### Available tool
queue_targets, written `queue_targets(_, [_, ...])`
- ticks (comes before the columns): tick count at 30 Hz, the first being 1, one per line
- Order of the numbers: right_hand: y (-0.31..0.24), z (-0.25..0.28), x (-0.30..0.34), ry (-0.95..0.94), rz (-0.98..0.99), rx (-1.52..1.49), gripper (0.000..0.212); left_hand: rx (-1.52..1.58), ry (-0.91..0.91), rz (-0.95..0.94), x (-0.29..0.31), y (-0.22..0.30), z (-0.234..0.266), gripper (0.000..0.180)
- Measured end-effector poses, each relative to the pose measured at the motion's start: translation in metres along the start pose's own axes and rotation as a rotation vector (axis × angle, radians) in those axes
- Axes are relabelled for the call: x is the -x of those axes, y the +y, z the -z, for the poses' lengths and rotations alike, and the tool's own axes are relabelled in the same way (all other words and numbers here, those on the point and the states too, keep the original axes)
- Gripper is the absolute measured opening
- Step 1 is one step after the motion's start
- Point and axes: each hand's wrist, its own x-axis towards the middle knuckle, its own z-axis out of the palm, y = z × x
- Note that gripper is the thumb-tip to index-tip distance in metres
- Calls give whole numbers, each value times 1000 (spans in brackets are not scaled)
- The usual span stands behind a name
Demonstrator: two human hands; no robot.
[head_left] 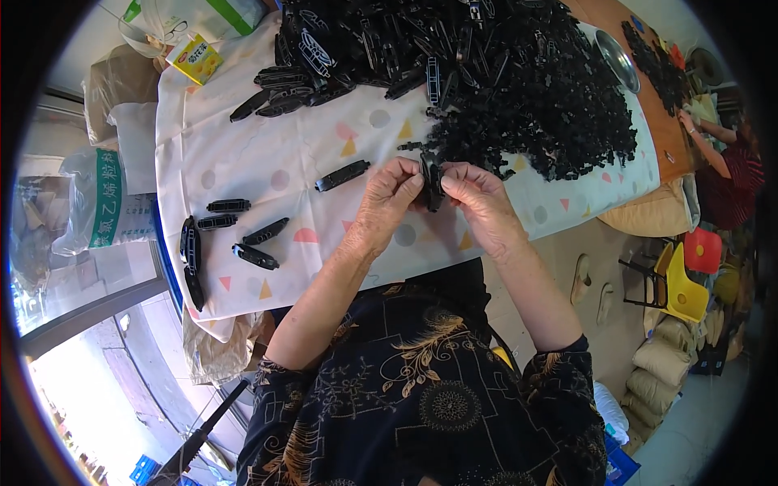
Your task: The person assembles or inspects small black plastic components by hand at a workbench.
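Both my hands meet over the near part of the table, gripping one long black plastic part [432,182] held roughly upright between them. Fingers of my left hand [389,198] pinch its left side; my right hand [478,202] closes on its right side. Fingertips hide much of the part. Just left of my hands lies a single similar black part [343,175]. Farther left, several more black parts [256,257] rest apart from each other on the patterned cloth [267,174]. Beyond my hands is a spread of small black pieces [551,121].
A heap of long black parts [365,49] covers the table's far side. A yellow carton [194,59] stands far left, a round metal dish [617,61] far right. At the right, another person's arm [709,146] reaches to a brown table [648,121]. Yellow chair [685,287] behind.
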Motion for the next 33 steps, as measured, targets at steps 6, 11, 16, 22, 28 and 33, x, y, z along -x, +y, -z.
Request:
queue_targets(6, [2, -2, -3, 11, 21, -19, 5, -19, 39, -19, -7, 5, -3, 8])
queue_targets(11, [5, -6, -6, 48, 57, 61, 5, -80, 50, -79, -9, 0, 0, 7])
queue_targets(16, [9, -8, -8, 61, 80, 162, 10, -82, 24, -80, -9, -3, 6, 12])
queue_targets(22, [8, -22, -3, 21, 145, 127, 29, -433, -118, -92, 5, 8, 4, 47])
queue_targets(28, [11, -35, -13, -116, 74, 25, 31, -354, -13, -165, 11, 10, 4, 63])
queue_targets(33, [13, -38, -18, -124, 42, 5, 23, -407, -76, -170, 8, 14, 15, 65])
